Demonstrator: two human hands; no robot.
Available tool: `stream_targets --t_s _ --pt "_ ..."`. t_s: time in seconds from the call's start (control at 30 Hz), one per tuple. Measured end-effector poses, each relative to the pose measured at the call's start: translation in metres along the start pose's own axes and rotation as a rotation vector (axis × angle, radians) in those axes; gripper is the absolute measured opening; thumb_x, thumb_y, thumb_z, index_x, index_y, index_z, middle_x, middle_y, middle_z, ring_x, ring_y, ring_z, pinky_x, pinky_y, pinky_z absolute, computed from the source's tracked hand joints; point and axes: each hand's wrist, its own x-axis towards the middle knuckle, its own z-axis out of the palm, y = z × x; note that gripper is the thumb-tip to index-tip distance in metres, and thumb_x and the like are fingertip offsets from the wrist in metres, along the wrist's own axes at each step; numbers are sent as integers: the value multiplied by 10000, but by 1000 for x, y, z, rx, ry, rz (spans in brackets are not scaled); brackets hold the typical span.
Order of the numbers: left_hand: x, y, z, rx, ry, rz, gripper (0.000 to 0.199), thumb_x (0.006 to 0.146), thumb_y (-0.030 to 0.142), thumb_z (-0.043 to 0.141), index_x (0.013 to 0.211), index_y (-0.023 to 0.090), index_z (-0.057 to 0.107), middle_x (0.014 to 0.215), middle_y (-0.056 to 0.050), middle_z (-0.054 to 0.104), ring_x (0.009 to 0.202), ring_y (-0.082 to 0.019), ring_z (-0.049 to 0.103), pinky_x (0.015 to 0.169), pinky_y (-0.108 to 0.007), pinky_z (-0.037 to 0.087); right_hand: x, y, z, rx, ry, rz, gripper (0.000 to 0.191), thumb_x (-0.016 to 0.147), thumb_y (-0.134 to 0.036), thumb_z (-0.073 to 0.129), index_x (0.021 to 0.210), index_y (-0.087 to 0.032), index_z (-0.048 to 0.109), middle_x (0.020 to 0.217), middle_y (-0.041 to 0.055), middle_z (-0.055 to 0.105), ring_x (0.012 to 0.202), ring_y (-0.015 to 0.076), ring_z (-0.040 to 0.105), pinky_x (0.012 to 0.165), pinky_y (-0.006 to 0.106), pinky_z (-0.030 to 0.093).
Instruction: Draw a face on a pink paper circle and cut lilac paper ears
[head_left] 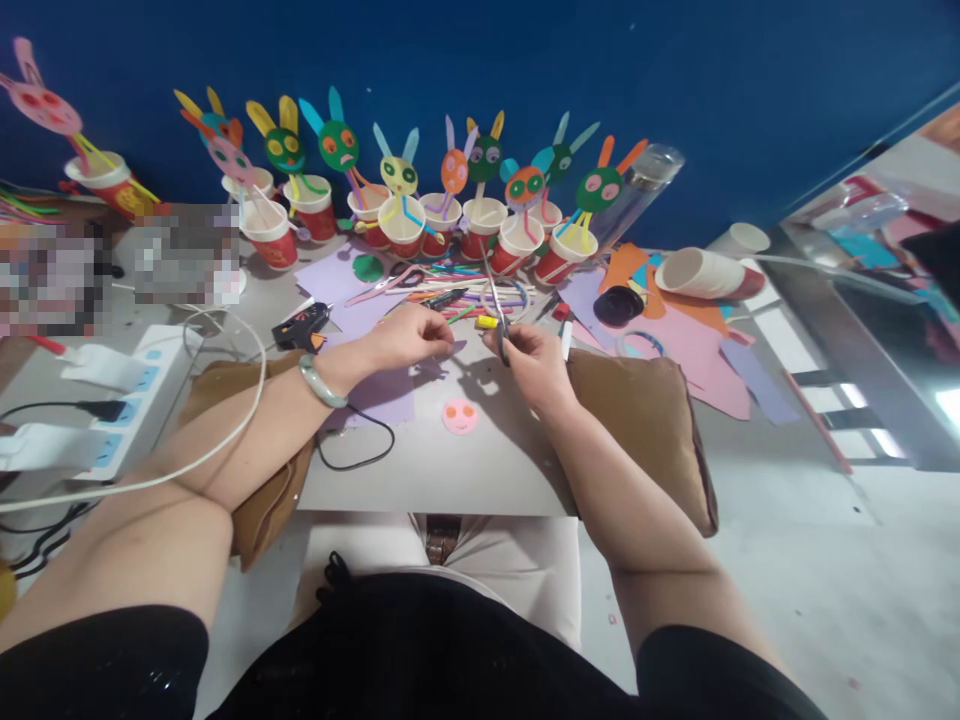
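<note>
My right hand (536, 365) is closed around the handles of a pair of scissors (496, 305), whose blades point away from me over the table. Opposite it, my left hand (405, 340) pinches a small piece of purple paper (458, 348) between thumb and fingers. The paper and the blades are apart. Below both hands lies a round pink paper face (459, 416) with orange eyes and a drawn mouth. A larger purple paper sheet (382, 400) lies partly under my left forearm.
Several red-and-white paper cups (401, 228) with paper rabbit heads line the back. Coloured sticks (465, 285) lie before them. A black glue gun (301, 326) is at left, near a power strip (146, 400) with cables. Brown cushions (637, 420) flank my arms. Coloured paper (697, 365) lies right.
</note>
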Motion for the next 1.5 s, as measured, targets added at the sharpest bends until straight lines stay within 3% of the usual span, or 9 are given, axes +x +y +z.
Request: stream_targets --t_s 0.2,0.43,0.57,0.77,0.97,1.13,1.3,1.4,1.5 --pt "-6 12 13 20 -2 29 86 730 213 721 662 160 725 597 -1 682 572 -112 573 598 -243 422 -8 -2 5 -136 -142 -45 243 735 -410 750 693 -175 705 643 -1 625 625 123 490 602 281 392" --pt "-5 12 15 -24 -56 5 80 730 211 692 687 165 742 632 -8 710 572 -124 588 590 -250 410 -8 -7 2 -242 -182 -93 184 699 -335 670 605 -203 584 579 -24 546 592 112 433 586 279 360" --pt "-3 2 7 185 20 -12 48 694 212 750 652 199 730 642 -6 699 611 -147 587 646 -289 391 3 -4 -14 -410 -248 -62 249 706 -361 674 559 -206 547 529 -33 505 556 105 401 553 286 308" --pt "-7 -8 2 447 -52 -34 136 663 218 806 666 217 670 692 -8 586 669 -183 508 723 -332 345 15 6 -25 -679 -246 -72 313 705 -308 703 499 -218 486 474 -56 404 531 105 332 581 314 258" --pt "-9 -11 2 526 -89 18 190 734 286 776 704 214 603 759 -27 595 721 -192 515 710 -319 350 18 12 -21 -794 -217 -60 238 650 -194 805 531 -210 599 517 -27 504 614 151 430 705 336 306" --pt "-8 -15 2 529 -57 36 202 721 257 801 697 212 606 729 -15 593 680 -179 504 677 -310 336 17 1 -31 -656 -200 -90 251 690 -214 780 508 -197 607 483 -35 466 583 136 421 658 329 282" --pt "-6 -14 4 467 -46 -3 187 685 163 759 623 204 588 605 24 562 584 -137 461 619 -297 284 13 -11 -33 -162 -30 -56 254 677 -420 826 656 -188 724 630 1 638 618 137 493 602 301 368" --pt "-5 -6 7 239 -2 -39 146 657 175 769 655 198 625 622 28 605 579 -119 495 602 -280 323 11 -14 -24 43 11 3 371 568 -516 904 620 -203 710 629 3 643 623 135 509 584 289 394" --pt "-6 6 10 -191 -23 -108 136 681 221 767 745 182 653 681 -1 674 616 -124 591 624 -275 430 6 -15 -14 131 -19 54 380 537 -509 921 613 -198 717 607 -12 614 609 115 491 577 277 397"
